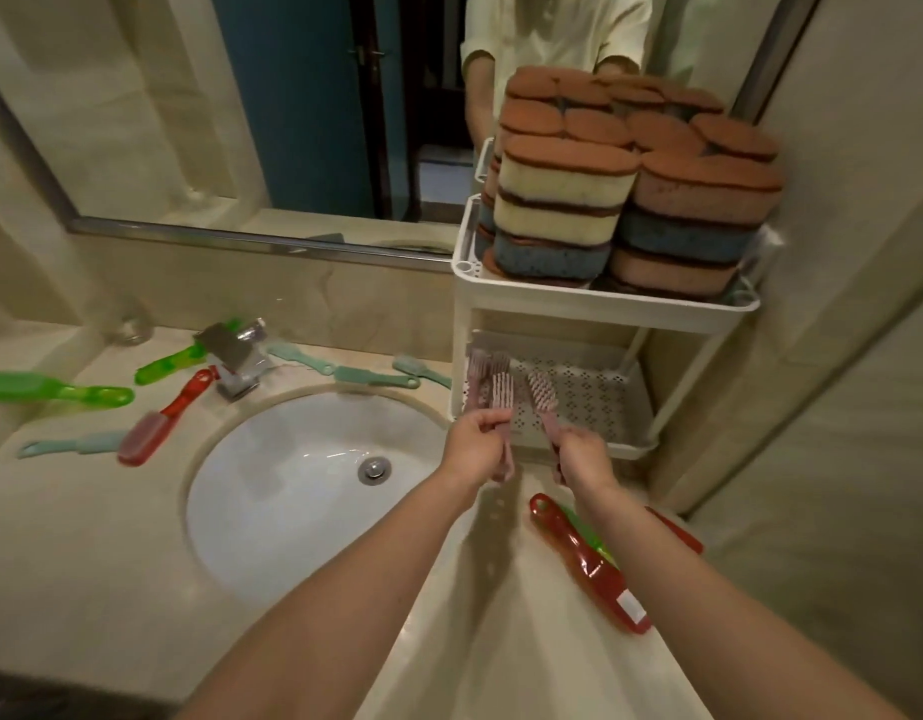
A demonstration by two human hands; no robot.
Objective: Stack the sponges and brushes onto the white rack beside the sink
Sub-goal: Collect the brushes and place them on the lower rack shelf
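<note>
The white rack stands right of the sink. Its top shelf carries stacks of sponges. My left hand grips the handle of a pink brush at the front edge of the perforated lower shelf. My right hand grips a second pink brush, bristle head over that shelf. More pink brushes lie at the shelf's left end. On the counter in front of the rack lies a red brush with a green one under it.
The round sink and its chrome tap sit left of the rack. Green brushes, a red brush and pale teal brushes lie scattered on the counter behind and left of the sink. A mirror covers the wall above.
</note>
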